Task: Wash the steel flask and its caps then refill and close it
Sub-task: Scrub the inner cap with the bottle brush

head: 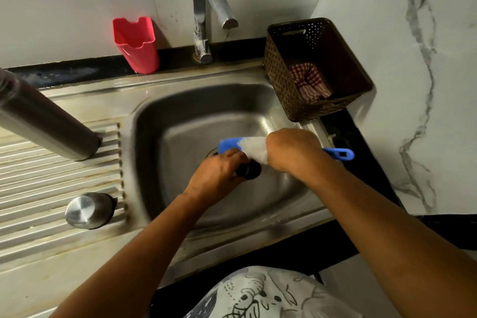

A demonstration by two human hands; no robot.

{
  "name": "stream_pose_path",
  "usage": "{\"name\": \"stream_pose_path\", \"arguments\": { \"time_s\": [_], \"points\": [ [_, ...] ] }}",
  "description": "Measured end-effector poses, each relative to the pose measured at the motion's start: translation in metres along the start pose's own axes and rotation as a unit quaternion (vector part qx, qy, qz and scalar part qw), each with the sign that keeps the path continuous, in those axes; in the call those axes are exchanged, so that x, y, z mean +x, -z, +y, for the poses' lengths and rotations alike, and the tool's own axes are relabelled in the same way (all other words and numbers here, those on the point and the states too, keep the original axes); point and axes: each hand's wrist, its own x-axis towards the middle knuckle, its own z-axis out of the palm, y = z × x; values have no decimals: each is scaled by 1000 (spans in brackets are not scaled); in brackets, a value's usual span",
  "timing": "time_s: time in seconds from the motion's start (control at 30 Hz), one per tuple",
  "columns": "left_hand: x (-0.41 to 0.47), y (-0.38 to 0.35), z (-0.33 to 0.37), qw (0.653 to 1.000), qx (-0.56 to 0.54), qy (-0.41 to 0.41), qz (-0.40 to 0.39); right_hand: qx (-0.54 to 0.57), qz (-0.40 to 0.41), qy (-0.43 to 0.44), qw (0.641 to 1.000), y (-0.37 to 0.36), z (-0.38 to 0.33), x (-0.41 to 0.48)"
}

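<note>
Currently on the cap-scrubbing step, judging by the hands. Left hand (219, 175) is low over the steel sink (180, 124), fingers curled tight round a small black round cap (249, 170), prob. the flask's inner stopper. Right hand (291, 150) grips a blue-handled bottle brush w/ white bristles (254, 146). Its fingers are wrapped on the handle, whose blue end sticks out to the right. Bristles are touching the top of the cap, approx. over the drain. Frame is a bit motion-blurred there, so exact contact is hard to read.

Tall dark steel flask (51, 124) stands upright on the ribbed steel worktop (38, 175) left of the basin, well apart from both hands; its top is out of view. Domed steel outer cap (87, 210) sits on the same ribs, nearer the front edge, untouched.

Curved chrome tap (206, 8) is at the back; can't tell if it's running. Red plastic cup (135, 44) is left of it. Brown woven-look plastic basket (278, 70) sits at the right corner w/ a red-checked cloth (307, 82) inside.

Progress: early to mid, I'd say. Rinse, refill and closing are all to come.

Next move prob. needs the cap turned in the left fingers so the bristles reach its rim & threads. Then rinse it under the spout, set it down, and reach across for the steel cap or flask. Wet cap = slip risk; keep the grip firm.
</note>
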Motion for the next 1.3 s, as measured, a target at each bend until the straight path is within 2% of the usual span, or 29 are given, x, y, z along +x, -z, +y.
{"name": "stream_pose_path", "arguments": {
  "time_s": [0.13,0.2,0.3,0.33,0.37,0.4,0.47,0.53,0.7,0.73,0.83,0.87,1.0,1.07,1.17,1.23,1.3],
  "points": [
    [-2,7,-29,998,-8,60,11,-62,51,15,997,0,21,-14],
    [1,8,-23,998,-21,52,16,-55,65,28,996,-3,15,-14],
    [7,-3,4,998,-60,25,20,5,36,8,999,-7,-4,-2],
    [7,-8,7,994,-96,52,27,29,39,0,999,-10,-7,4],
    [6,-9,7,980,-157,113,42,46,46,-8,998,-13,-6,4],
    [5,-10,2,950,-235,195,63,56,58,-11,997,-16,-3,2],
    [2,-10,-14,858,-352,349,131,49,107,17,993,-26,5,-8],
    [1,-9,-22,794,-405,420,170,45,143,50,987,-35,5,-17],
    [12,-17,4,720,-540,419,121,106,159,55,980,-40,-8,4],
    [12,-17,3,691,-566,431,128,122,164,64,977,-41,-7,9],
    [12,-8,-17,559,-655,475,182,181,158,112,964,-53,7,13],
    [13,-4,-24,533,-670,481,190,199,146,124,961,-57,10,11],
    [20,-9,-14,495,-722,469,116,324,115,115,932,-63,10,32],
    [20,-12,-1,468,-751,457,87,451,61,70,888,-56,4,44],
    [15,-5,-5,427,-783,438,116,569,-51,32,820,-55,7,44],
    [12,0,-15,406,-791,432,151,586,-108,55,802,-59,10,26],
    [10,1,-16,409,-791,433,143,591,-122,76,794,-61,8,16]
  ]
}}
